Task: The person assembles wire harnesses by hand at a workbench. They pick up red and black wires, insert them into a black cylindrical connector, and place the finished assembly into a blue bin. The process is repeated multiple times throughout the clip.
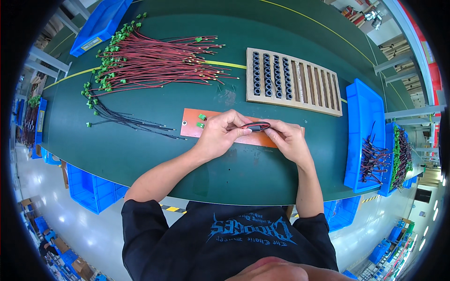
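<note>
Both my hands meet over an orange board (191, 127) in front of me. My left hand (219, 133) is closed, pinching one side of a red and black wire pair (262, 123) that passes through a black ring core (255, 128). On the other side, my right hand (289, 139) pinches the looped wires between thumb and fingers. Two green connectors (202, 116) show at the board's left end beside my left hand, probably on the wires' ends, though my fingers hide the run between them.
Red and black wires (159, 61) with green connectors lie spread at the far left, with black wires (131, 121) nearer. A slotted wooden tray (295, 107) holds rows of black cores. At the right, a blue bin (354, 140) contains wire assemblies (373, 161). Another blue bin (101, 28) stands far left.
</note>
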### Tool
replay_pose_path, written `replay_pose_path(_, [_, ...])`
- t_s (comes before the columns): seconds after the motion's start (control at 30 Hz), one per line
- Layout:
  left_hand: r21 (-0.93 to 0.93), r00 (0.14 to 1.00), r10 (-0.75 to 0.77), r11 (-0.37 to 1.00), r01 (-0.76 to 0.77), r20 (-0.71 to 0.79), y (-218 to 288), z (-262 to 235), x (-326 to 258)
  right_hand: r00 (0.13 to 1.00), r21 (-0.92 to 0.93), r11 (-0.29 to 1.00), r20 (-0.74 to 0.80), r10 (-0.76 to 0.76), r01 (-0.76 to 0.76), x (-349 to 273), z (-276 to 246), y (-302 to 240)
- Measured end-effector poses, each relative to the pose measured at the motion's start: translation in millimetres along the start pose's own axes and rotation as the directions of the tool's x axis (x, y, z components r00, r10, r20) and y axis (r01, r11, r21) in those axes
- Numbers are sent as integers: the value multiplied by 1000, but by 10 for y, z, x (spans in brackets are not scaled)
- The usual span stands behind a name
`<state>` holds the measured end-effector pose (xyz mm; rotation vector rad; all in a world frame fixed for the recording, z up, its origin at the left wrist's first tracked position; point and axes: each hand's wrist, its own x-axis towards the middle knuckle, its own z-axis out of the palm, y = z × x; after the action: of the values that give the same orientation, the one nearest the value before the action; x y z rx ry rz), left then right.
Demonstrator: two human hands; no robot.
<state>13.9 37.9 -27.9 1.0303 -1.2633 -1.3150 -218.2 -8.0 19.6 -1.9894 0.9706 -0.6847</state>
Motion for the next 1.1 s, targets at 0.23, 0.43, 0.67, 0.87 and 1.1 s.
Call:
replay_pose_path(0.23, [74, 995, 45, 996, -52, 92, 166, 6, 11, 964, -222, 950, -100, -245, 219, -11, 66, 21])
replay_pose_path(0.43, [226, 996, -78, 972, 70, 30, 201, 35, -5, 889, -540, 781, -125, -441, 312, -17, -9, -49])
replay_pose_path(0.67, [139, 971, 50, 987, -84, 233, 414, 17, 85, 866, -389, 862, -244, -437, 325, -168, -343, 75])
replay_pose_path(0.87, [243, 956, -76, 970, 5, 283, 288, 107, 415, 890, -69, 963, -369, -268, 261, -172, -227, 74])
replay_pose_path(1.1, [252, 970, -53, 968, -9, 236, 197, 172, 394, 963, 299, 954, -259, 72, 9, -199, -57, 136])
